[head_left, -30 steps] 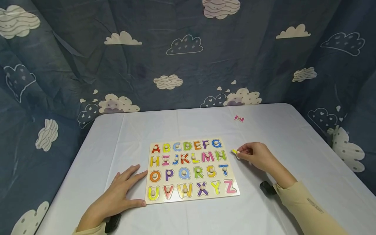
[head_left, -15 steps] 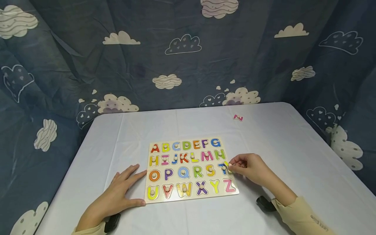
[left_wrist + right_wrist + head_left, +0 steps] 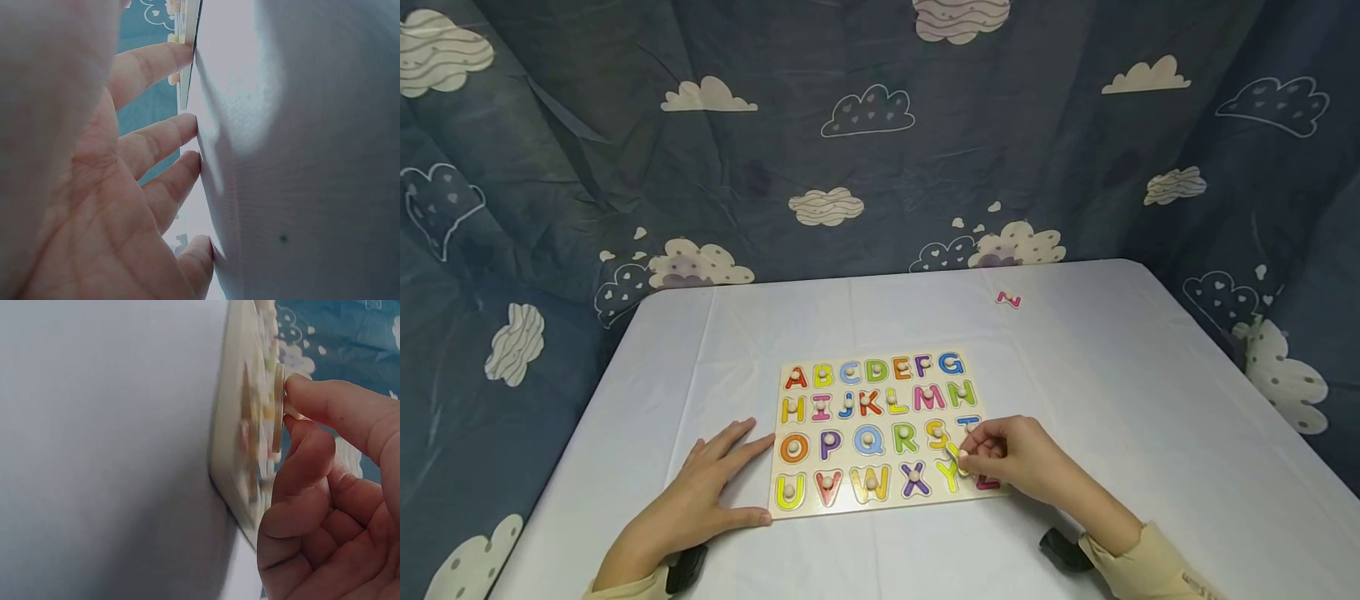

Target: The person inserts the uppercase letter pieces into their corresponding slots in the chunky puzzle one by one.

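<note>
My right hand (image 3: 1030, 462) pinches a yellow letter piece (image 3: 953, 452) by its knob between thumb and index finger, the other fingers curled. The piece is over the lower right of the wooden alphabet puzzle board (image 3: 848, 442), just above the knobless yellow Y space (image 3: 948, 477). In the right wrist view the piece (image 3: 279, 409) appears edge-on, close over the board's face. My hand partly covers the blue T and pink Z spaces. My left hand (image 3: 696, 492) lies with spread fingers at the board's left side, index fingertip and thumb at its edge.
A pink letter piece (image 3: 1008, 299) lies near the back right of the white-covered table (image 3: 737, 333). Most letters on the board have round wooden knobs standing up. A dark cloud-patterned curtain (image 3: 880, 167) hangs behind the table.
My right hand has carried the yellow piece from beside the board's right edge, leftward and nearer, to above the Y area. My left hand has stayed in place.
</note>
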Demonstrator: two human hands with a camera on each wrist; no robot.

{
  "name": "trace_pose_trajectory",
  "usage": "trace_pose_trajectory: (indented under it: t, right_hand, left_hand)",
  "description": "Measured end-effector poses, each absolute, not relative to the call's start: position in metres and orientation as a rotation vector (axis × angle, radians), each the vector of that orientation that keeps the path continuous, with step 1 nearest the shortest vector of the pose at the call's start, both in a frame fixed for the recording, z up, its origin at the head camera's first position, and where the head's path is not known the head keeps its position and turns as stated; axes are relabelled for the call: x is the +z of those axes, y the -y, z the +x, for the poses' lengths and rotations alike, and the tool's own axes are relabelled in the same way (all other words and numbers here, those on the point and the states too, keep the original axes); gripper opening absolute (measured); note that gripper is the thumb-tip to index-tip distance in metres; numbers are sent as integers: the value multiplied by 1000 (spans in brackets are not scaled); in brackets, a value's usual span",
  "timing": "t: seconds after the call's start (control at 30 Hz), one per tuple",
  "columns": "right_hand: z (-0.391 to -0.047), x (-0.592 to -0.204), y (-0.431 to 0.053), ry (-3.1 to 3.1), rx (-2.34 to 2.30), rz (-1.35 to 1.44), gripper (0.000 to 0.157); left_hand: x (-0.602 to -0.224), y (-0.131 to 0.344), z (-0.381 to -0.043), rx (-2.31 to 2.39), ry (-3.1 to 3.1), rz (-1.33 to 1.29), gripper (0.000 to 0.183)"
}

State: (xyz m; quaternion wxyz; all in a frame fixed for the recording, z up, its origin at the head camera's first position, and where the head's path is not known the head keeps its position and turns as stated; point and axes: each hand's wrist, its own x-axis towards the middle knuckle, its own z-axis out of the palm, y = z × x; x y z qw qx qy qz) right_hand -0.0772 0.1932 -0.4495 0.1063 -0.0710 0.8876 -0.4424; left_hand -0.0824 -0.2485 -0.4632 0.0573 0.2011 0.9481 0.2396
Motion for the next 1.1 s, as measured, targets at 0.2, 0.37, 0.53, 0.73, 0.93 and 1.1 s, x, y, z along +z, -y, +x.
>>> trace_pose_trajectory:
  t: [0.2, 0.37, 0.53, 0.73, 0.93, 1.1]
  right_hand:
    - [-72, -453, -183, -2579, -1306, -279, 13]
    - [-71, -454, -179, -2618, -1275, -349, 14]
    - [-71, -451, -177, -2647, -1230, -403, 14]
    - [-73, -450, -179, -2639, -1192, -435, 13]
    - [-83, -440, -187, -2598, -1134, -415, 16]
    - [-118, -430, -217, -2632, -1136, -274, 18]
  left_hand:
    - [-463, 248, -82, 726, -2877, 606, 100]
    - [-464, 248, -82, 725, -2876, 609, 101]
    - [-463, 249, -82, 723, -2873, 610, 101]
    - [-462, 248, -83, 725, -2872, 615, 100]
    - [-462, 247, -84, 711, -2867, 596, 101]
    - [-462, 247, -84, 727, -2857, 588, 101]
